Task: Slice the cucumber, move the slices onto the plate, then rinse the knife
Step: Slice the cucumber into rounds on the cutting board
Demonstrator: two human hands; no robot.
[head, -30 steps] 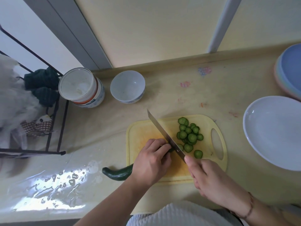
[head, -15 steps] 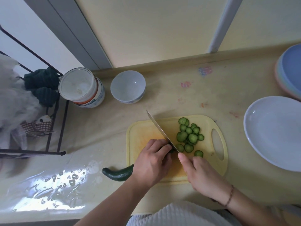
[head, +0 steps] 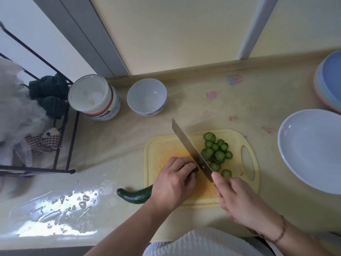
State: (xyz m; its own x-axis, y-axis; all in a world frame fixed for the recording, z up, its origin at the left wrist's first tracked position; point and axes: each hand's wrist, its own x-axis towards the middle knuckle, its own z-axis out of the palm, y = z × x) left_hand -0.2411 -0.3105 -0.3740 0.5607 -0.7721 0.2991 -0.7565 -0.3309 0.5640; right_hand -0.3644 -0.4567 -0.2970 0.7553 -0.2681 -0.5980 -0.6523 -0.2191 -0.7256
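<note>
A dark green cucumber lies across the left edge of the yellow cutting board, its tail hanging off onto the counter. My left hand presses down on its cut end. My right hand grips the handle of a knife, forefinger along the blade's spine. The blade stands just right of my left fingertips, at the cucumber's cut end. Several round slices lie heaped on the board to the right of the blade. A white oval plate sits empty at the right.
A white bowl and a lidded tub stand at the back of the counter. Stacked coloured plates are at the far right. A black wire rack with cloths stands at the left, beside a wet patch.
The knife and my right hand have drawn back toward me and slightly right after pushing forward through the cucumber. The slice pile has shifted a little. My left hand has stayed put.
</note>
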